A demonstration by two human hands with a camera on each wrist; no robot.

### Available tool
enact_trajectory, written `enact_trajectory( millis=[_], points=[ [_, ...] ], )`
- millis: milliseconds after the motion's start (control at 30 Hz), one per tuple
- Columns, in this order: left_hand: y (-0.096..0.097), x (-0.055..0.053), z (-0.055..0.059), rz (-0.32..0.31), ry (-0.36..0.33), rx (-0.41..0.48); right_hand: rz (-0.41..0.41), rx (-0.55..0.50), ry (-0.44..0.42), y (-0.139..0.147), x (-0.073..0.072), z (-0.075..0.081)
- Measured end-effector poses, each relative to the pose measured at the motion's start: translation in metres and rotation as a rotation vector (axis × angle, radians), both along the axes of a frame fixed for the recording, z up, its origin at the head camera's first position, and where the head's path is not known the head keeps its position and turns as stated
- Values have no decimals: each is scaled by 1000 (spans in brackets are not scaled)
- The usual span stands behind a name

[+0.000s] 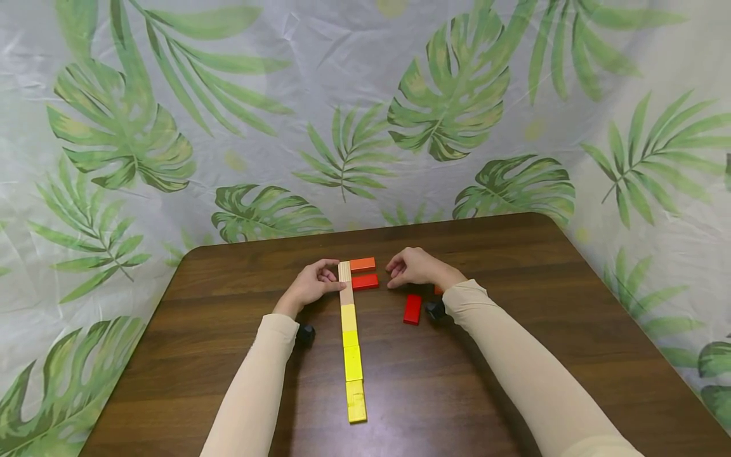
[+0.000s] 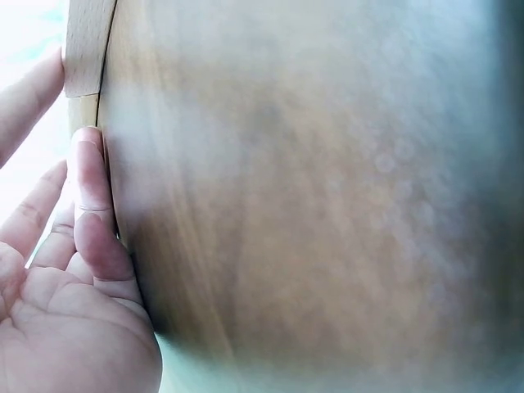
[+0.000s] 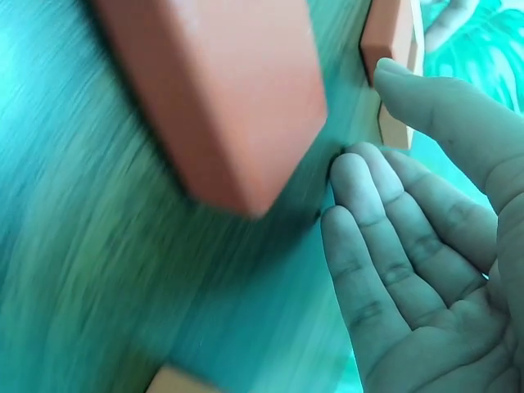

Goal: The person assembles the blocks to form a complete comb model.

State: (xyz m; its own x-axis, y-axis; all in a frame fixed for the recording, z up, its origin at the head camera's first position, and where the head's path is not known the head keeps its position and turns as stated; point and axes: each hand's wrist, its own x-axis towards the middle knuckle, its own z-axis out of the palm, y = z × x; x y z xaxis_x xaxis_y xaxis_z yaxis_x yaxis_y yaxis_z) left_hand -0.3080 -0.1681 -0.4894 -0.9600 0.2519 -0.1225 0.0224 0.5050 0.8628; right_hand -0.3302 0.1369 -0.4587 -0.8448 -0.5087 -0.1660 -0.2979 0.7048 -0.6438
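Observation:
A row of flat wooden blocks runs down the table, with plain wood blocks (image 1: pixel 346 293) at the far end and yellow blocks (image 1: pixel 353 363) nearer. From its far right side stick out an orange block (image 1: pixel 362 264) and, just below, a red block (image 1: pixel 365 281). My left hand (image 1: pixel 311 284) touches the far end from the left with thumb and forefinger; the left wrist view has fingertips against a plain wood block (image 2: pixel 87 49). Nothing is in my right hand (image 1: pixel 419 266), which hovers right of the two coloured blocks, fingers loosely bent and apart from them.
A loose red block (image 1: pixel 412 309) lies below my right hand, large in the right wrist view. Beside the right cuff an orange block (image 1: pixel 438 289) is mostly hidden. The brown table (image 1: pixel 228 285) ends at a leaf-patterned curtain (image 1: pixel 342 95).

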Motion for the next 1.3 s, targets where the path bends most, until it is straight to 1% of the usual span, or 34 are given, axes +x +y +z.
enact_trajectory(
  millis=[200,400,533,733,1000,1300],
  points=[
    [0,0,1,-7,2,0,18,0,-19,16,5,2],
    [-1,0,1,-2,-4,-15,75,1,-36,28,8,4],
    [-1,0,1,-2,-5,-19,119,12,-33,35,10,4],
    [0,1,2,-12,5,-18,148,12,-53,44,14,4],
    [2,2,2,-10,-4,-28,172,25,-82,50,22,8],
    [1,2,2,-5,-8,-22,211,66,-62,50,33,12]
  ],
)
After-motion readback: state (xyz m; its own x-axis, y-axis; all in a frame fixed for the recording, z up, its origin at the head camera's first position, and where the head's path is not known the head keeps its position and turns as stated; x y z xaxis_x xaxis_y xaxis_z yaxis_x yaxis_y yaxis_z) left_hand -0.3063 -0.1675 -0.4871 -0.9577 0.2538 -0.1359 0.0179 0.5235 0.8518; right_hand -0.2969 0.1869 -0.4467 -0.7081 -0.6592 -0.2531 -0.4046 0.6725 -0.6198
